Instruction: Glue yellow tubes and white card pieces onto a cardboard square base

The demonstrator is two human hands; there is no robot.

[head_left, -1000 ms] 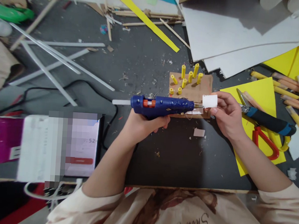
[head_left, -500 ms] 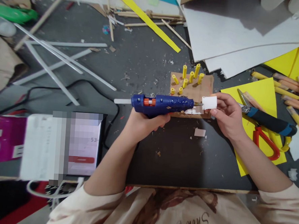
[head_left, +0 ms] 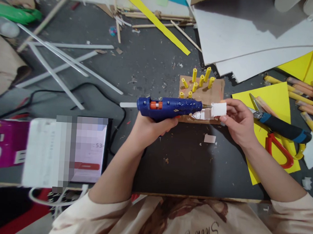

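My left hand (head_left: 152, 129) is wrapped round the handle of a blue hot glue gun (head_left: 170, 108), with a pale glue stick (head_left: 128, 105) poking out of its back end. The gun's nozzle points right and meets the left edge of a small white foam board piece (head_left: 219, 109). Thumb and fingers of my right hand (head_left: 239, 120) pinch that piece from the right. Beneath them lies a brown cardboard base (head_left: 217, 89) with several short yellow paper tubes (head_left: 201, 80) standing on it. White pieces (head_left: 205, 114) on its front part are partly hidden by the gun.
Clear glue sticks (head_left: 66, 67) and a black cord (head_left: 94, 85) lie at left, near a phone (head_left: 89, 155). At right, pliers (head_left: 283, 126) and red-handled scissors (head_left: 277, 152) rest on yellow paper (head_left: 269, 99). White boards (head_left: 230, 43) lie behind. A small white scrap (head_left: 209, 138) lies in front.
The glue gun and my left hand have shifted very slightly. The white piece is turned a little in my right hand, and more of the white pieces beneath the nozzle shows.
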